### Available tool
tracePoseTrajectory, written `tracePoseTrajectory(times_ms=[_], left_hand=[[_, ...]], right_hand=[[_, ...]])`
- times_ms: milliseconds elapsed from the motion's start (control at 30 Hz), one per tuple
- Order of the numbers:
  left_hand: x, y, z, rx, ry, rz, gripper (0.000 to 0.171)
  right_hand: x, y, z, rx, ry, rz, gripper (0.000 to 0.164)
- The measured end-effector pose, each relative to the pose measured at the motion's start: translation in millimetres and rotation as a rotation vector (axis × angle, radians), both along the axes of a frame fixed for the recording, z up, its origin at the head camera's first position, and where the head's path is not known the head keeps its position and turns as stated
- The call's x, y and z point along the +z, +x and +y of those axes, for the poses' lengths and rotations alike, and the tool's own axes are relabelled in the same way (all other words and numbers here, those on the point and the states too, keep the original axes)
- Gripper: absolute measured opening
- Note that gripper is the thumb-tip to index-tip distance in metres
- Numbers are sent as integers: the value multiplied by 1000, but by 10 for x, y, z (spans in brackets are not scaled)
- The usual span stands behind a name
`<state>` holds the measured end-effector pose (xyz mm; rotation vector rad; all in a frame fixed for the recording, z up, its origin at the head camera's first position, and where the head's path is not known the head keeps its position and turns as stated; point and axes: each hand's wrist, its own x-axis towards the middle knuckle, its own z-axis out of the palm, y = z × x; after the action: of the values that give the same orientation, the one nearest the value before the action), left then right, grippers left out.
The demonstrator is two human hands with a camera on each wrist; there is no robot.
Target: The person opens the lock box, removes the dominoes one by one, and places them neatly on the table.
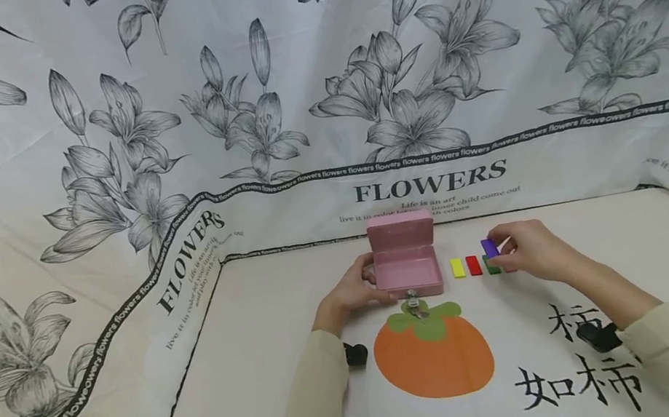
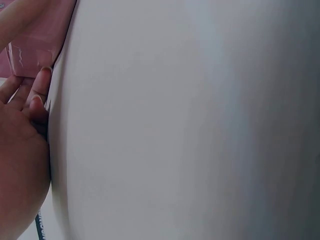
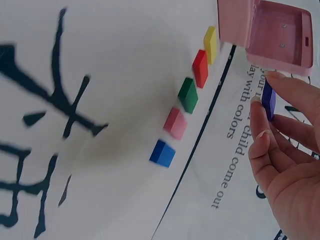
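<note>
A pink metal box stands with its lid raised, and its inside looks bare. A small silver padlock hangs at its front. My left hand grips the box's left side, thumb along the front corner; the left wrist view shows the fingers against the pink wall. Between thumb and fingers, my right hand pinches a purple block above the row. On the cloth are a yellow block, a red block, a green block, a pink block and a blue block.
A pale cloth covers the table, with an orange persimmon print in front of the box and black characters at the right. Behind the box rises a flower-printed curtain. A black wrist strap piece sits below the right hand.
</note>
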<state>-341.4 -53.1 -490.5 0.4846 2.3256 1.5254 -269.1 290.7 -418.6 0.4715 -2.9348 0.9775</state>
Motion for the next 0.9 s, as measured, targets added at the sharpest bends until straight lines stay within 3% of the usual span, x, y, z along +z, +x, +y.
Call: tracePoseTrajectory(times_ms=[333, 733, 900], left_hand=[[-43, -53, -5, -9, 8, 4, 102], [-59, -34, -28, 6, 27, -42, 103], [-45, -47, -21, -7, 25, -22, 103]], right_hand=[[-81, 34, 404, -36, 107, 60, 42], [-239, -37, 752, -44, 175, -8, 43], [-321, -97, 830, -64, 199, -21, 43]])
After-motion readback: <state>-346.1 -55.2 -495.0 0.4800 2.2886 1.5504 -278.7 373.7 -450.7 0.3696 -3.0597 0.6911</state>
